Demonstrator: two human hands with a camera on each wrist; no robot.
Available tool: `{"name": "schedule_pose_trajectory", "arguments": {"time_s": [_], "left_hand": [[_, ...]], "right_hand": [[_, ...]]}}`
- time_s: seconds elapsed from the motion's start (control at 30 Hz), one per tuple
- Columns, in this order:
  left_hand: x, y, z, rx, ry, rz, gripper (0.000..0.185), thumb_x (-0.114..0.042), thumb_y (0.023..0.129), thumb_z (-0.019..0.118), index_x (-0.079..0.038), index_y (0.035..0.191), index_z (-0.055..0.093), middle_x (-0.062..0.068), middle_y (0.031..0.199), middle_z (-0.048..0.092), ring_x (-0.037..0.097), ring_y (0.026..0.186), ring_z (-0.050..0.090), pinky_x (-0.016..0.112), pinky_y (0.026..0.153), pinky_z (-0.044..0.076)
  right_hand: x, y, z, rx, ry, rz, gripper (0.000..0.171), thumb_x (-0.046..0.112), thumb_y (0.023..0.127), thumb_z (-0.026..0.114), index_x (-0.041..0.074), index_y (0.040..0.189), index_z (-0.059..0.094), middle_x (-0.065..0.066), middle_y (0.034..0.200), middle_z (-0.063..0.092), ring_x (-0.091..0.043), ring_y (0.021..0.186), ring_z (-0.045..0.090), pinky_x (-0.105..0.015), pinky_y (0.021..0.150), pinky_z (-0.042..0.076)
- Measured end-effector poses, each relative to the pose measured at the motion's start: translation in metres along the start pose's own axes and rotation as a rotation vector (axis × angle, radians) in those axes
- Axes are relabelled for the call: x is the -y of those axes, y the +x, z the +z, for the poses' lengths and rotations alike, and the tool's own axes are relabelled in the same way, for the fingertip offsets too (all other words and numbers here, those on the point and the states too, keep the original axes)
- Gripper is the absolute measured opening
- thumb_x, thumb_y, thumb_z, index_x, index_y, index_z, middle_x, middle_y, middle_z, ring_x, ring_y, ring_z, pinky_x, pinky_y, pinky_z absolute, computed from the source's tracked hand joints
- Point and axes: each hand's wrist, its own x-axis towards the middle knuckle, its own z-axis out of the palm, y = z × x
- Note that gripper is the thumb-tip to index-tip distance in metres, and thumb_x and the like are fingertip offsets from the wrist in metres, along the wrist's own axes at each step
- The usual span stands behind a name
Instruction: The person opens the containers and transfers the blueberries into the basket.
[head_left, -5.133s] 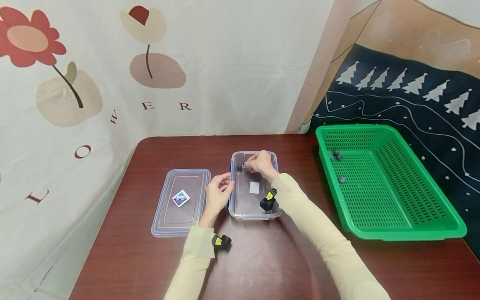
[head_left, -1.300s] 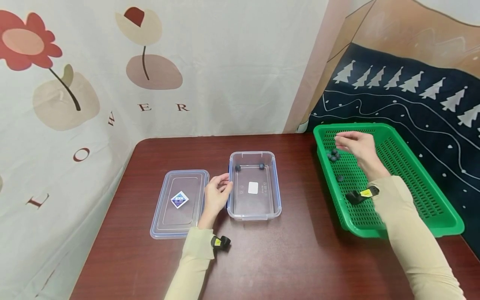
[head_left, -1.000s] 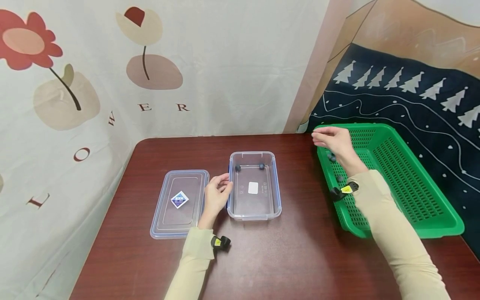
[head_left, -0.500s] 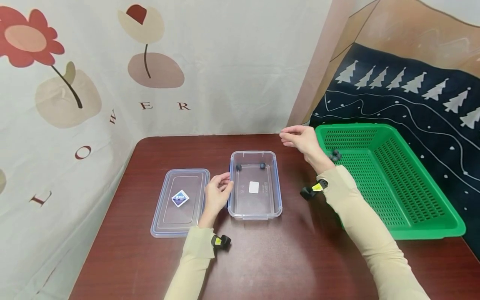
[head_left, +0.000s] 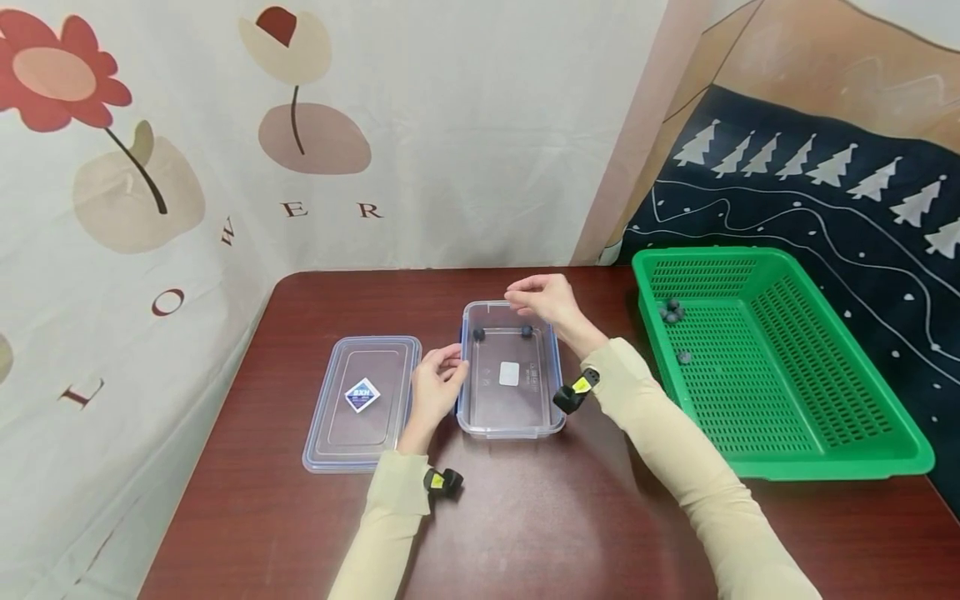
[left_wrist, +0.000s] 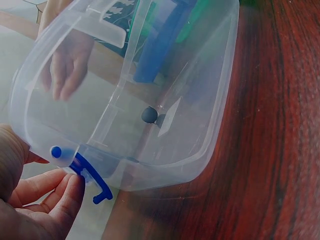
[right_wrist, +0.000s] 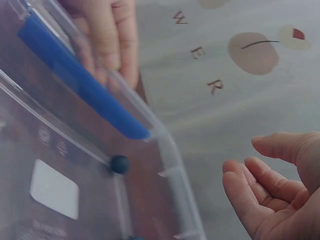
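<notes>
- Left hand [head_left: 435, 392] — rests against the left long wall of the clear container [head_left: 510, 427], fingers gently bent on the blue clasp [left_wrist: 92, 180]; nothing pinched.
- Right hand [head_left: 542, 298] — above the container's far rim; fingers loosely curled, palm side showing nothing in the wrist view; whether a ball sits between the fingertips, cannot tell.
- Clear container — on the dark wooden table [head_left: 525, 533]; two dark balls [head_left: 478, 335] at its far end, apart.
- Lid [head_left: 363, 403] — flat, just left of the container.
- Green basket [head_left: 840, 462] — at right, well apart; several dark balls inside.
</notes>
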Motion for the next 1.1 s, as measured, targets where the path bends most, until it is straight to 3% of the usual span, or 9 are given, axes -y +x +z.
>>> {"name": "schedule_pose_trajectory", "arguments": {"time_s": [0.2,0.33,0.57,0.67,0.93,1.1], "left_hand": [[-0.001,0.000,0.000,0.002,0.003,-0.008,0.027,0.012,0.078,0.065,0.016,0.104,0.063,0.026,0.094,0.061,0.037,0.084,0.062,0.033,0.078,0.058],[-0.005,0.000,0.000,0.005,-0.008,-0.011,0.026,0.014,0.078,0.063,0.018,0.104,0.061,0.030,0.094,0.060,0.041,0.085,0.061,0.040,0.080,0.057],[-0.039,-0.004,-0.006,0.026,-0.001,-0.005,0.025,0.017,0.078,0.060,0.024,0.102,0.057,0.035,0.093,0.057,0.045,0.084,0.060,0.047,0.080,0.056],[-0.044,-0.005,-0.006,0.024,0.003,-0.009,0.025,0.017,0.078,0.060,0.024,0.102,0.057,0.035,0.093,0.057,0.046,0.084,0.059,0.047,0.080,0.056],[-0.043,-0.006,-0.006,0.022,-0.015,0.001,0.024,0.018,0.077,0.060,0.024,0.101,0.057,0.035,0.093,0.057,0.045,0.084,0.059,0.048,0.079,0.056],[-0.041,-0.005,-0.006,0.026,-0.026,-0.009,0.025,0.018,0.078,0.060,0.024,0.101,0.057,0.036,0.094,0.057,0.045,0.084,0.059,0.048,0.080,0.055]], "right_hand": [[-0.013,0.004,0.022,0.025,-0.011,0.034,0.023,0.006,0.081,0.072,-0.006,0.100,0.068,-0.021,0.092,0.069,-0.035,0.091,0.066,-0.044,0.083,0.056],[-0.022,0.007,0.034,0.032,-0.026,0.044,0.024,0.005,0.080,0.072,-0.007,0.101,0.069,-0.021,0.094,0.069,-0.035,0.091,0.066,-0.041,0.082,0.057],[-0.035,0.010,0.050,0.021,-0.119,0.095,0.021,0.006,0.082,0.070,-0.005,0.100,0.069,-0.019,0.100,0.068,-0.032,0.089,0.067,-0.040,0.083,0.057],[-0.041,0.012,0.055,0.006,-0.183,0.125,0.021,0.010,0.081,0.071,-0.001,0.100,0.071,-0.015,0.096,0.070,-0.028,0.086,0.068,-0.035,0.080,0.058],[-0.051,0.016,0.064,-0.018,-0.223,0.161,0.019,0.007,0.079,0.072,0.000,0.096,0.072,-0.015,0.090,0.071,-0.026,0.079,0.069,-0.028,0.067,0.059],[-0.052,0.018,0.068,-0.032,-0.218,0.188,0.017,0.004,0.078,0.072,-0.002,0.094,0.072,-0.016,0.089,0.070,-0.026,0.077,0.069,-0.028,0.066,0.060]]}}
